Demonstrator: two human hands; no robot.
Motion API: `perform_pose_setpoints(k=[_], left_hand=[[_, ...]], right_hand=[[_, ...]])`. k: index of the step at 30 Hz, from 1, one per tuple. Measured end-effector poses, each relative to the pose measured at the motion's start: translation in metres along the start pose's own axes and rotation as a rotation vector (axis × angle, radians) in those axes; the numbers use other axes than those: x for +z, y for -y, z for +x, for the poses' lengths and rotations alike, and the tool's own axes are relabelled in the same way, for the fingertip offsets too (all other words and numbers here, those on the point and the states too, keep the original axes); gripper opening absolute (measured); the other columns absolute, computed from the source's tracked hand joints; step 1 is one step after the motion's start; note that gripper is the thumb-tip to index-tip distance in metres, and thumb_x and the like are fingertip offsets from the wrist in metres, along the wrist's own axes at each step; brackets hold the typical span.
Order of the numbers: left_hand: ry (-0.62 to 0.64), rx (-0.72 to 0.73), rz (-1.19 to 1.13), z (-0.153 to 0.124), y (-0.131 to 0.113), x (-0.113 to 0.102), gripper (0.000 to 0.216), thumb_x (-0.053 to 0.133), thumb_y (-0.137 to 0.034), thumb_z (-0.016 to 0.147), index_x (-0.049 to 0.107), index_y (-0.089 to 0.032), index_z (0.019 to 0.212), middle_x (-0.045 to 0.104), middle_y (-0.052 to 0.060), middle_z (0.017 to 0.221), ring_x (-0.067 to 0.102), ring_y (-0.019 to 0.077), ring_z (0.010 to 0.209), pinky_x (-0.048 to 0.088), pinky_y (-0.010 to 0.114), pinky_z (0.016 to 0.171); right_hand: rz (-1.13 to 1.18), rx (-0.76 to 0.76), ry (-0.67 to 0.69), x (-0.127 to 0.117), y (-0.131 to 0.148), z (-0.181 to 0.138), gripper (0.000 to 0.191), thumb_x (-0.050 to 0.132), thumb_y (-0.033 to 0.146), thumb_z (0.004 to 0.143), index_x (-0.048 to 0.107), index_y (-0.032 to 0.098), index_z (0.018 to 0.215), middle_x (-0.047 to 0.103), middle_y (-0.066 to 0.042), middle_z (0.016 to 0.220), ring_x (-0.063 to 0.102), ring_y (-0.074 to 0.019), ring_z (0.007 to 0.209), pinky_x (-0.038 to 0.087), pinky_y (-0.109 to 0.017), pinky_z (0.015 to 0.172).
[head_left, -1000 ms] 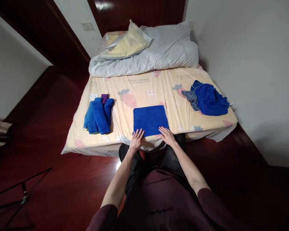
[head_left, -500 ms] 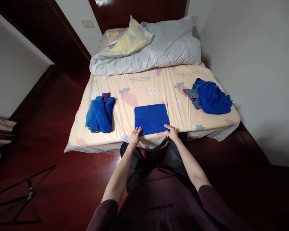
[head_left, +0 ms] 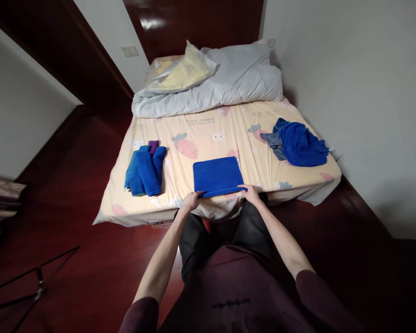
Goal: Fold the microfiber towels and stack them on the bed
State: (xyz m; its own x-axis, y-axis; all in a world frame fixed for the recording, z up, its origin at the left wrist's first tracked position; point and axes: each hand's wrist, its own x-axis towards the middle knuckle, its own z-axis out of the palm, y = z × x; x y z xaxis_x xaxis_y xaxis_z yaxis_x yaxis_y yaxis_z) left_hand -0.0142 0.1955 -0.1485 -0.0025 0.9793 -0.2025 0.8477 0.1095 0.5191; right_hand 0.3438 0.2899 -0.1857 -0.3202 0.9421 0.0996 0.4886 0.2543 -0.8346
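A blue towel (head_left: 217, 175), folded into a flat rectangle, lies at the near edge of the bed (head_left: 180, 182). At its near left corner, my left hand (head_left: 192, 200) pinches the edge between thumb and fingers. My right hand (head_left: 251, 193) grips the near right corner in the same way. Between the two hands the near edge is slightly raised and curled. To the left rests a bunch of rolled blue towels (head_left: 146, 170) with a small purple one (head_left: 154, 146) behind. On the right sits a crumpled pile of blue cloth (head_left: 303, 145) beside a grey-blue piece (head_left: 274, 143).
A grey quilt (head_left: 242, 76) is bunched at the head of the bed, with a yellow pillow (head_left: 187, 71) on it. A wall (head_left: 350, 92) runs along the right side. A black metal stand (head_left: 38, 282) is on the floor at lower left.
Both hands have gone from lying flat on the towel's near corners to pinching its near edge, which now curls up. The camera view has tilted slightly upward.
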Motion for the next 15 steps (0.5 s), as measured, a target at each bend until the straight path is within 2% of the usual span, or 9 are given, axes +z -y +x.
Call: perform_pose_setpoints(k=[3, 5, 9, 13, 15], left_hand=[[-0.116, 0.001, -0.259, 0.008, 0.011, -0.004, 0.056, 0.056, -0.004, 0.075, 0.074, -0.023, 0.124, 0.077, 0.005, 0.122, 0.070, 0.0266, 0.120, 0.052, 0.039, 0.110], [-0.200, -0.052, -0.434, 0.010, 0.018, -0.003, 0.046, 0.058, -0.012, 0.077, 0.074, -0.020, 0.120, 0.078, 0.007, 0.116, 0.073, 0.0256, 0.112, 0.058, 0.038, 0.102], [-0.247, -0.130, -0.612, 0.006, 0.027, 0.006, 0.039, 0.067, -0.033, 0.082, 0.072, -0.016, 0.117, 0.079, 0.010, 0.104, 0.076, 0.0249, 0.097, 0.062, 0.038, 0.090], [-0.293, -0.172, -0.724, -0.002, 0.026, 0.016, 0.045, 0.071, -0.046, 0.082, 0.070, -0.015, 0.114, 0.079, 0.012, 0.105, 0.075, 0.0246, 0.100, 0.060, 0.037, 0.091], [-0.330, -0.193, -0.744, -0.003, 0.023, 0.019, 0.049, 0.070, -0.051, 0.083, 0.070, -0.014, 0.114, 0.078, 0.013, 0.110, 0.074, 0.0243, 0.104, 0.060, 0.037, 0.093]], right_hand=[[0.117, 0.040, -0.071, 0.000, -0.005, 0.004, 0.030, 0.064, 0.018, 0.082, 0.081, 0.023, 0.105, 0.080, -0.005, 0.109, 0.075, -0.0256, 0.106, 0.057, -0.043, 0.103], [0.203, 0.079, -0.132, 0.002, -0.008, 0.009, 0.024, 0.070, 0.029, 0.081, 0.081, 0.021, 0.101, 0.081, -0.008, 0.104, 0.076, -0.0261, 0.098, 0.060, -0.041, 0.095], [0.292, 0.138, -0.211, 0.007, -0.010, 0.018, 0.038, 0.076, 0.048, 0.076, 0.079, 0.017, 0.099, 0.080, -0.011, 0.094, 0.074, -0.0249, 0.082, 0.062, -0.037, 0.079], [0.275, 0.125, -0.185, 0.010, -0.012, 0.019, 0.050, 0.077, 0.053, 0.073, 0.079, 0.014, 0.104, 0.078, -0.011, 0.088, 0.069, -0.0227, 0.071, 0.059, -0.035, 0.069], [0.263, 0.128, -0.170, 0.010, -0.014, 0.019, 0.052, 0.075, 0.055, 0.074, 0.078, 0.014, 0.106, 0.078, -0.011, 0.088, 0.070, -0.0231, 0.073, 0.059, -0.035, 0.069]])
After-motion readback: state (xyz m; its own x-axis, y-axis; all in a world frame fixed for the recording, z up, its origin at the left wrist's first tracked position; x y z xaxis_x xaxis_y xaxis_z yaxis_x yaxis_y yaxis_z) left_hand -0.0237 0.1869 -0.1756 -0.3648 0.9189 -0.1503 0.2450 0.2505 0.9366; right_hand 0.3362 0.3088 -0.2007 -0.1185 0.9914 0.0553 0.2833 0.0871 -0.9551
